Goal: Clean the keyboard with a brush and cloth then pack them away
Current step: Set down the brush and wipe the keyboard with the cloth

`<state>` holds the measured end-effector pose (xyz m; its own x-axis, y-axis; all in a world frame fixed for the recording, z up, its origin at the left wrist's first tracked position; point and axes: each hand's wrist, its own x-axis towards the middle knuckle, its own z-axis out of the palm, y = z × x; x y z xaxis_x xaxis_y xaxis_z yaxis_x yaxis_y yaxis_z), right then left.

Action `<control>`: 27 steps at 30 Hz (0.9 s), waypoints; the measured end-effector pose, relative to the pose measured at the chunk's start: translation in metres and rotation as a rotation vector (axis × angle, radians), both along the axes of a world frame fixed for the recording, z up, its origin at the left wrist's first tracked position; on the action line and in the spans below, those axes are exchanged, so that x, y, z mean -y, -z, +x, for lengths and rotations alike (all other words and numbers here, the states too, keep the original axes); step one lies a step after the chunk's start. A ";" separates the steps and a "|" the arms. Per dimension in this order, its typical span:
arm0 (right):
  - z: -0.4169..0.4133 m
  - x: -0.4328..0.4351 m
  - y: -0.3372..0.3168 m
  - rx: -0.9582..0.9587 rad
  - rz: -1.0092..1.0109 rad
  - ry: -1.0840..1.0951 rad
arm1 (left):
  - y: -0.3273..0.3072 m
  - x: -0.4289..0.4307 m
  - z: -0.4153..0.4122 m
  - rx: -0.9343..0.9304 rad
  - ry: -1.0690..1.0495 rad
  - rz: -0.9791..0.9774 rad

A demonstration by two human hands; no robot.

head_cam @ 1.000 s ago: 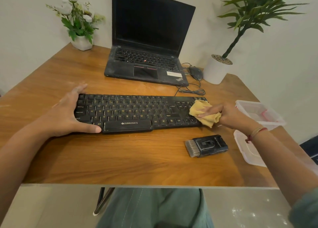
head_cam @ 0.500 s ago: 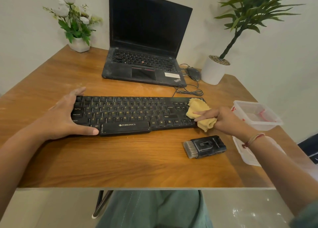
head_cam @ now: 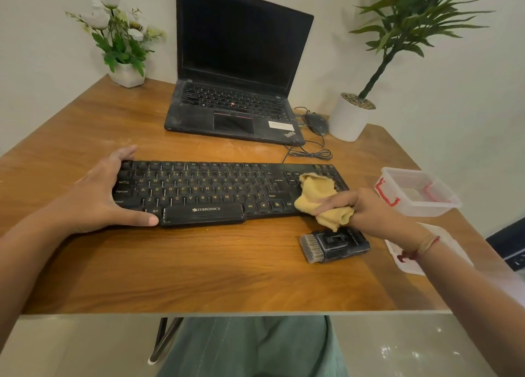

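resting flat on a wooden table (head_cam: pixel 199 277), one black keyboard (head_cam: pixel 210 189), set lengthwise across the middle. left hand (head_cam: pixel 93 194): grips the keyboard's left end, thumb along the near edge, forefinger at the far edge. right hand (head_cam: pixel 366 209): fingers curled round a crumpled yellow cloth (head_cam: pixel 315 192), forefinger laid over it, cloth pressed on the keyboard's right end. one black brush (head_cam: pixel 335 244), bristles leftward, lying just in front of that hand. one clear container (head_cam: pixel 417 194) with red clips, at right; clear lid (head_cam: pixel 454 251) partly behind the wrist. behind: open laptop (head_cam: pixel 235 64), mouse (head_cam: pixel 316 122), flower pot (head_cam: pixel 127 75), potted plant (head_cam: pixel 350 118).
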<state>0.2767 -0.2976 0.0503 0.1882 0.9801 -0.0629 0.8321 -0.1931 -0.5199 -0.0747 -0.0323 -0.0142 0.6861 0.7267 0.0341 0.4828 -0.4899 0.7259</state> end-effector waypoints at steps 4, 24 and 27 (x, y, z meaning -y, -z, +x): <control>0.022 -0.009 -0.024 -0.296 0.225 0.260 | -0.001 0.002 0.000 -0.019 -0.007 0.020; 0.009 -0.047 -0.011 0.458 -0.217 0.412 | 0.000 0.000 0.000 -0.033 -0.033 0.005; 0.006 -0.043 -0.014 0.482 -0.245 0.476 | -0.001 0.002 -0.001 -0.035 -0.025 0.010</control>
